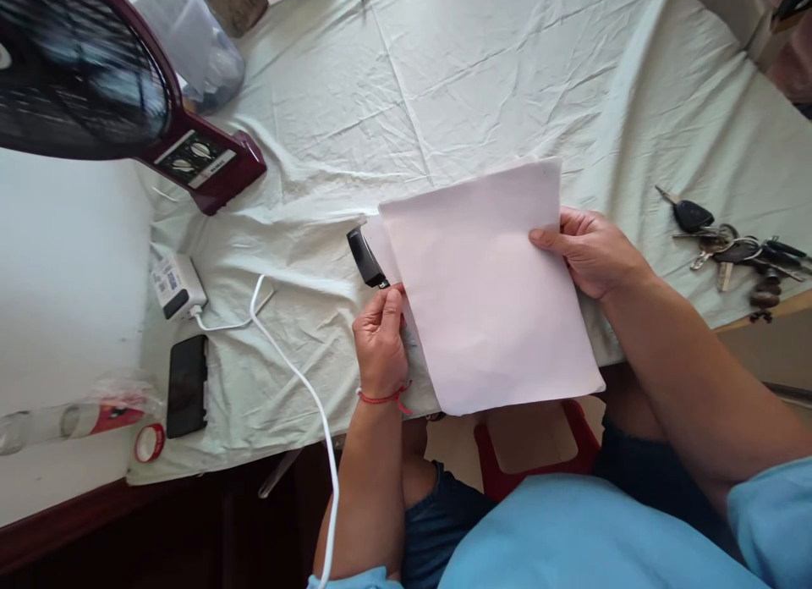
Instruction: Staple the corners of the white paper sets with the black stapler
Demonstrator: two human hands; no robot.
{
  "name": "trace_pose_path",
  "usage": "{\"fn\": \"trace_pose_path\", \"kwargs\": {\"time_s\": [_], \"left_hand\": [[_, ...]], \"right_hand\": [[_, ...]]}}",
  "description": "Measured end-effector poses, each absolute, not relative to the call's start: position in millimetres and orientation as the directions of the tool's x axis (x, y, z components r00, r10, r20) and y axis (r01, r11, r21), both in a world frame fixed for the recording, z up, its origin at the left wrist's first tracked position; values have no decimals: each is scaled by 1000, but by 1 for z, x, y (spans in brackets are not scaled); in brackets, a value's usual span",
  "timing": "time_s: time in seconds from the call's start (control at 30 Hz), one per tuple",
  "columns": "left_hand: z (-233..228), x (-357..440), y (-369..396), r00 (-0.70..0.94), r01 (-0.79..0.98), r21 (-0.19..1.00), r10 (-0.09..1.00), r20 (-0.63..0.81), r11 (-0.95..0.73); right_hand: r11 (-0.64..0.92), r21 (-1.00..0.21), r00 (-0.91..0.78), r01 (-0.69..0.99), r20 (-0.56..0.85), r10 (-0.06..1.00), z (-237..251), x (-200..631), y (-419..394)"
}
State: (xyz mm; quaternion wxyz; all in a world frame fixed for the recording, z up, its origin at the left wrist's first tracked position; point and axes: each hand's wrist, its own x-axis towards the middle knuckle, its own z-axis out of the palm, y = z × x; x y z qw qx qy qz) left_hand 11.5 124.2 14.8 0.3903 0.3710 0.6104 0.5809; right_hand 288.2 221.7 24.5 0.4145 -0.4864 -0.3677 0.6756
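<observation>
White paper sheets (pixel 488 301) are held over the near edge of the cloth-covered counter (pixel 495 90); a bunch of keys (pixel 739 249) lies to the right. The right hand (pixel 593 255) pinches their right edge, thumb on top; the left hand (pixel 381 339) pinches their left edge beside a black stapler (pixel 364 257), though whether it also grips that I cannot tell
</observation>
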Motion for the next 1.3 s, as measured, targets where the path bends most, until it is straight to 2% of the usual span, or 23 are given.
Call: {"fn": "trace_pose_path", "kwargs": {"time_s": [0.1,0.2,0.57,0.73,0.9,1.07,1.3], "left_hand": [[16,12,124,-355,49,998,935,-5,24],[16,11,125,-364,155,988,930,55,3],[11,13,127,-487,-23,999,872,-50,44],[16,16,125,-505,45,999,863,27,-5],[17,16,123,-507,28,999,861,46,-37],[11,13,124,-495,160,987,864,91,-12],[7,14,124,-472,13,998,881,-44,57]], "right_hand": [[-381,-900,-186,-210,-346,919,23,288,222],[-373,-907,-201,-194,-336,920,22,288,221],[-376,-910,-191,-176,-343,920,23,285,222],[-360,-916,-187,-178,-328,926,22,286,222],[-367,-908,-187,-201,-332,924,24,287,222],[-354,-917,-188,-183,-320,928,25,286,222],[-351,-916,-183,-195,-317,930,27,285,221]]}}
